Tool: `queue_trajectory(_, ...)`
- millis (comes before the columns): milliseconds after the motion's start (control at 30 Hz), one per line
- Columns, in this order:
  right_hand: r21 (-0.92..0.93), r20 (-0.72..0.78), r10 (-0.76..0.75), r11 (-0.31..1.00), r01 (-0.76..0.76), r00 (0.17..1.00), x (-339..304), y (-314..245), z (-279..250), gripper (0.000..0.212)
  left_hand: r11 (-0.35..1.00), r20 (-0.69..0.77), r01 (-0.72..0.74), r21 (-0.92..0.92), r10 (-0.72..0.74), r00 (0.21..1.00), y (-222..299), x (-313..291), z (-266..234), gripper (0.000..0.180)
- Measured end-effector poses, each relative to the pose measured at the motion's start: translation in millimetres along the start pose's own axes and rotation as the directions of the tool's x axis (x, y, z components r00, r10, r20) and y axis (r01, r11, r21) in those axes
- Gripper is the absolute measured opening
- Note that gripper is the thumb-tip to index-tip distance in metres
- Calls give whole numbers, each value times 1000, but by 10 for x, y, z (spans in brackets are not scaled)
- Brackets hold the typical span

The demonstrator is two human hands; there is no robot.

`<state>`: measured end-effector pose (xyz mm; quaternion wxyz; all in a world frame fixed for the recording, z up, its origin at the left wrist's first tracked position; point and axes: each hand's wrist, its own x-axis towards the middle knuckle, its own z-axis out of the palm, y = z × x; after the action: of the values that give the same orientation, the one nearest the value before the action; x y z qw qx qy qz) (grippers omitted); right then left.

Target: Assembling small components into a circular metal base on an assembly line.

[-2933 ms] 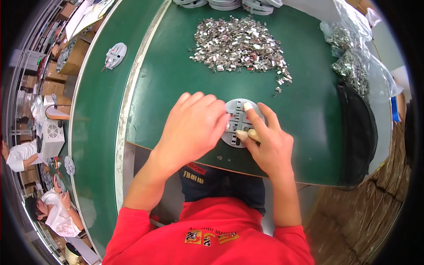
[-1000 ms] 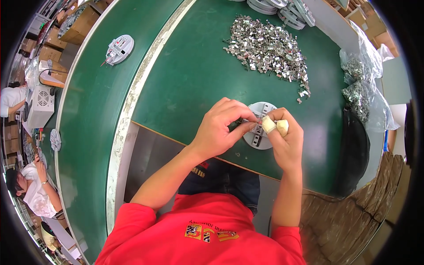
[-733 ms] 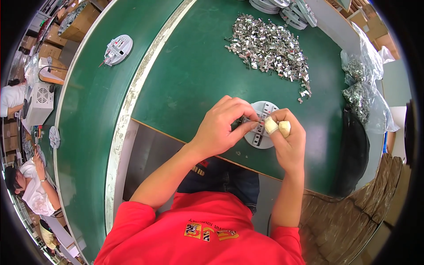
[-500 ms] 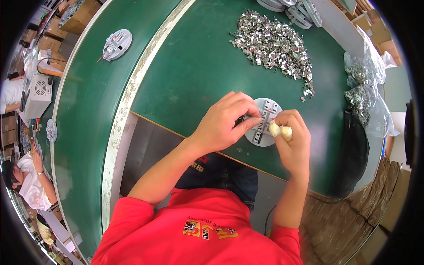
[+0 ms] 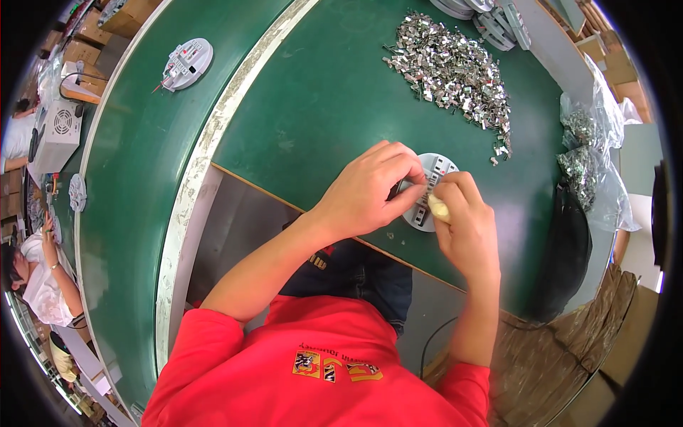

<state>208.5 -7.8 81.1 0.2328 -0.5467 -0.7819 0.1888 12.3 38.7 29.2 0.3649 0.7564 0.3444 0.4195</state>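
Observation:
A round grey plastic disc (image 5: 420, 219) with dark slots and raised ribs lies flat on the green table near its front edge, partly hidden by my hands. My left hand (image 5: 373, 186) is over its left side, thumb and forefinger brought together at the slots; whatever they pinch is too small or hidden to make out. Over the right side, my right hand (image 5: 469, 224) is closed around a pale yellow, rounded piece (image 5: 438, 208). Most of that piece is behind the fingers, so its kind does not show.
Beyond the disc spreads a pile of small shiny metal pieces (image 5: 455, 71). Grey discs (image 5: 498, 27) are stacked at the far right. Clear bags of metal parts (image 5: 580, 164) and a black bag (image 5: 565, 249) line the right edge. Left, another disc (image 5: 186, 64) sits past a white rail (image 5: 213, 146).
My right hand has turned and moved slightly left over the disc, covering more of the pale yellow piece. The left hand stays pinched at the slots. The whole view has shifted slightly.

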Motion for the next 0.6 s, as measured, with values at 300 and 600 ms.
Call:
queue_trajectory(300,-259,213,-146,945,200,966,178,-64,-119,18,998,76,-37,-59,41,996,-9,64,-57,12)
queue_trajectory(600,-114,-196,-111,989,89,974,-451,79,-214,31,999,54,48,-9,-48,997,324,122,102,13)
